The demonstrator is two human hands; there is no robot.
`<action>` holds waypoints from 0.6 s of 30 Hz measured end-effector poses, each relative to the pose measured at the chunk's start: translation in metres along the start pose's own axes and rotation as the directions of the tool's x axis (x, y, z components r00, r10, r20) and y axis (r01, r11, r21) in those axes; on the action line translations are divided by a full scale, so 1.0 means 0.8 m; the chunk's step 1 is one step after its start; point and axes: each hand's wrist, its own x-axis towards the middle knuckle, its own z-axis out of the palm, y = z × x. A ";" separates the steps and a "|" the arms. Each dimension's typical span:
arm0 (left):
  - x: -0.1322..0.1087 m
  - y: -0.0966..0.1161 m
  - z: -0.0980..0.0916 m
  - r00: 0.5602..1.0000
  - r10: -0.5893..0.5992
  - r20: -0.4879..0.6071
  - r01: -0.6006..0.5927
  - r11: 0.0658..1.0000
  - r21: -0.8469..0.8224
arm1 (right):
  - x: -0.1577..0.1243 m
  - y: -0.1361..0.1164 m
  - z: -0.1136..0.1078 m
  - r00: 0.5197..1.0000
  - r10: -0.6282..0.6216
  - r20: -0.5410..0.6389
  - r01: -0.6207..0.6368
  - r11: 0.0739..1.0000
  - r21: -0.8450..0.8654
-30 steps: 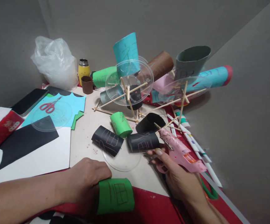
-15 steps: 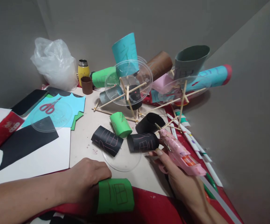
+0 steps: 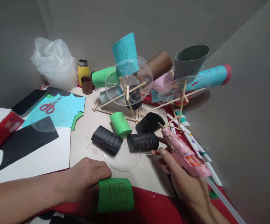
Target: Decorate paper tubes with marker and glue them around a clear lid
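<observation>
My left hand (image 3: 88, 174) is closed round the left end of a green paper tube (image 3: 116, 195) with brown drawn lines, at the table's front edge. In my right hand (image 3: 179, 171) is a pink glue gun (image 3: 183, 152) with a clear glue stick out of its back, its nozzle pointing up and left. Left of the nozzle lie a black tube with pink marks (image 3: 143, 142) and a plain black tube (image 3: 150, 122). Another marked black tube (image 3: 107, 140) rests partly over a clear plastic disc (image 3: 127, 163), with a small green tube (image 3: 120, 124) behind.
Wooden-stick frames with clear discs (image 3: 129, 81) and coloured tubes stand at the back. Red scissors (image 3: 48, 107) lie on blue paper (image 3: 77, 104) at left, near a plastic bag (image 3: 55, 63) and yellow bottle (image 3: 82, 68). Markers (image 3: 193, 141) line the right edge.
My right hand and the glue gun have moved slightly to the right. My left hand and the green tube have hardly moved.
</observation>
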 end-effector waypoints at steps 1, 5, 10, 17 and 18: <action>0.001 0.002 -0.002 1.000 0.003 -0.004 -0.003 1.000 -0.002 | 0.000 -0.001 0.000 1.000 0.004 -0.007 -0.004 1.000 0.001; 0.004 0.006 -0.007 1.000 0.002 -0.021 -0.002 1.000 0.000 | 0.001 -0.001 0.000 0.999 0.006 -0.035 -0.006 1.000 0.016; 0.004 0.006 -0.007 1.000 -0.004 -0.003 0.004 1.000 0.008 | 0.002 0.003 -0.002 1.000 0.008 -0.017 -0.008 1.000 0.008; 0.005 0.008 -0.009 1.000 -0.021 0.007 0.021 1.000 -0.009 | -0.001 -0.008 -0.001 1.000 0.016 -0.017 -0.016 1.000 0.011; 0.005 0.008 -0.009 1.000 -0.021 0.002 0.021 1.000 -0.010 | -0.001 -0.009 -0.001 1.000 -0.002 -0.014 0.002 1.000 0.013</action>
